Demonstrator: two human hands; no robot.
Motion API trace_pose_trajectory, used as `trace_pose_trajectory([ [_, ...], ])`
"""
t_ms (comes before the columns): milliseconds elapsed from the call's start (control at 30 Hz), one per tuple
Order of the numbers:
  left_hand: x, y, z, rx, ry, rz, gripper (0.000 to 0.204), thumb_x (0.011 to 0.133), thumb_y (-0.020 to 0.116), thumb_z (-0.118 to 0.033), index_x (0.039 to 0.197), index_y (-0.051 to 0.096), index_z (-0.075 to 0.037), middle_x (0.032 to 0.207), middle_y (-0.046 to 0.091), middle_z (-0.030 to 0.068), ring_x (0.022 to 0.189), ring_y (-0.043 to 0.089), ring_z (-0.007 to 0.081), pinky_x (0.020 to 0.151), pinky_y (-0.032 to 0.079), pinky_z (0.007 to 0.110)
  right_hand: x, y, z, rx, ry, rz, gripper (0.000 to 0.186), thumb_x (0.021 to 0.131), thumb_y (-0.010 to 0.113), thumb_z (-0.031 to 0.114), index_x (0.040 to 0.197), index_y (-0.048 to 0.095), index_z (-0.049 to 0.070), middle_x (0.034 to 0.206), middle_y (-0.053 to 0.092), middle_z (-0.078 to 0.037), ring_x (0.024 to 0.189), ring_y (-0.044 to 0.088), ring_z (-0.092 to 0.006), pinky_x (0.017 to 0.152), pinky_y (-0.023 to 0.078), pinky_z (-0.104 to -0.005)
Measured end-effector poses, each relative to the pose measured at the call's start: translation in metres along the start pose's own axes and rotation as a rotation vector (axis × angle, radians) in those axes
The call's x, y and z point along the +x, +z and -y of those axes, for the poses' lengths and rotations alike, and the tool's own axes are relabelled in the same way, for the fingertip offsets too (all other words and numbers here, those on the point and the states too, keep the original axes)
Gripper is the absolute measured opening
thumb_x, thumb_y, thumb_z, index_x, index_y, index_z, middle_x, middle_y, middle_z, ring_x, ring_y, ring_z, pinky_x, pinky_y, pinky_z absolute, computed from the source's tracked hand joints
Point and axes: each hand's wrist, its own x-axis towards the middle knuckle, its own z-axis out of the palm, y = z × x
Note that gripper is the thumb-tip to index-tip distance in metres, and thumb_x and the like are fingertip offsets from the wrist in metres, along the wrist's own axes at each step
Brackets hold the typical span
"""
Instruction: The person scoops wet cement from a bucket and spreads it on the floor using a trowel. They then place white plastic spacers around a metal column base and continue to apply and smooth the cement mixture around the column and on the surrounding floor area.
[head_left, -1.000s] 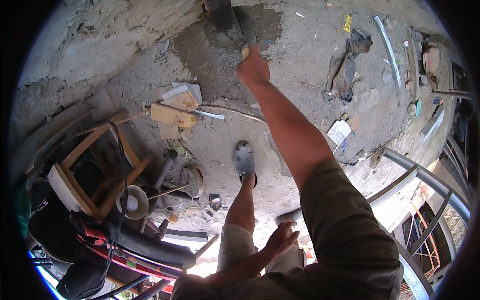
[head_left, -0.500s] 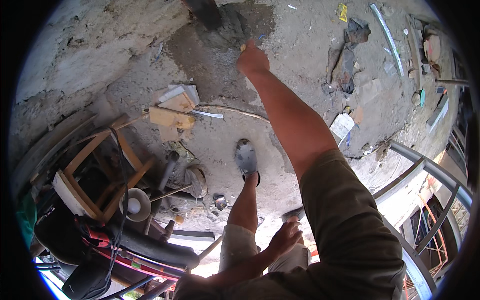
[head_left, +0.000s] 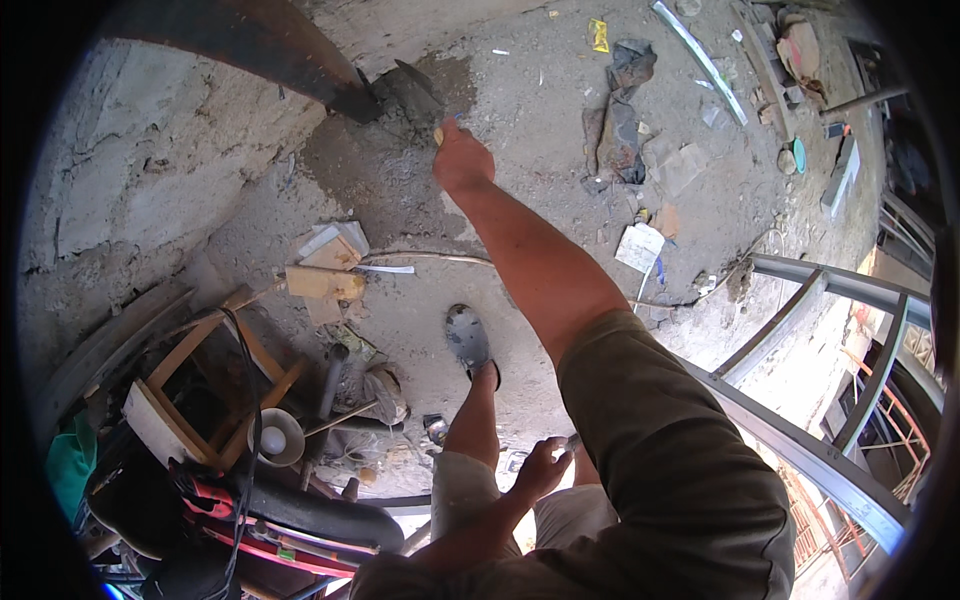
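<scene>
From here, the right hand (head_left: 464,162) clasps the handle (head_left: 438,137) of a trowel (head_left: 424,88), probably stiff, light and best held there, at the wet mortar (head_left: 395,108) by the post (head_left: 270,45); the left hand's (head_left: 545,468) grip I can't tell.

Rough grey floor (head_left: 545,130) scattered with scraps
Far, left of centre, a dark damp patch (head_left: 345,170) bears wet grey mix (head_left: 396,112); nearer lie wood pieces (head_left: 316,283); far right, a crumpled dark sheet (head_left: 622,135), yellow wrapper (head_left: 599,36), long pale strip (head_left: 706,66) and teal disc (head_left: 799,156).
</scene>
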Motion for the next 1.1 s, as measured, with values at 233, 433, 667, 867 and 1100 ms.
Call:
trace_pose_trajectory([
  [233,-0.008,-0.035,0.013,0.163,-0.001,-0.185,0.047,0.092,0.067,-0.035,0.126,0.062,-0.003,0.118,0.065,0.0245,0.1,0.068,0.0344,0.09,0.053,0.043,-0.165,-0.048,-0.083,0.298,0.072,-0.107,0.035,0.09,0.062,0.023,0.118,0.044,0.014,0.102,0.067,-0.021,0.097,0.066,-0.0439,0.082,0.052,-0.0566],
  [433,-0.07,-0.041,-0.007,0.21,0.199,-0.297,0.047,0.09,0.068,-0.033,0.125,0.062,-0.002,0.117,0.066,0.0219,0.1,0.067,0.0346,0.09,0.053,0.045,-0.39,-0.069,-0.237,0.28,0.411,0.036,0.046,0.083,0.068,0.031,0.12,0.05,0.01,0.102,0.068,-0.027,0.099,0.065,-0.0485,0.084,0.051,-0.0563],
  [667,-0.156,-0.078,0.005,0.636,0.34,-0.473,0.046,0.088,0.066,-0.029,0.122,0.063,0.002,0.115,0.065,0.0251,0.114,0.059,0.0417,0.101,0.044,0.05,-0.643,-0.057,-0.341,0.442,0.711,0.017,0.045,0.084,0.067,0.035,0.117,0.057,0.007,0.106,0.069,-0.027,0.105,0.065,-0.0461,0.089,0.051,-0.0541],
  [867,-0.216,-0.021,0.057,1.069,0.35,-0.29,0.052,0.087,0.067,-0.033,0.121,0.062,0.006,0.121,0.061,0.0289,0.112,0.058,0.0434,0.102,0.044,0.052,-0.86,-0.024,-0.408,0.677,0.866,-0.099,0.05,0.084,0.067,0.039,0.118,0.057,0.003,0.109,0.069,-0.027,0.103,0.066,-0.0457,0.089,0.052,-0.0529],
  [1100,-0.215,0.157,0.042,1.351,0.577,0.0,0.055,0.085,0.071,-0.037,0.123,0.063,0.002,0.124,0.061,0.0258,0.121,0.054,0.0412,0.107,0.041,0.049,-1.128,0.091,-0.504,0.937,1.159,-0.421,0.046,0.081,0.075,0.028,0.113,0.055,0.002,0.097,0.069,-0.022,0.09,0.068,-0.0368,0.08,0.054,-0.0465],
])
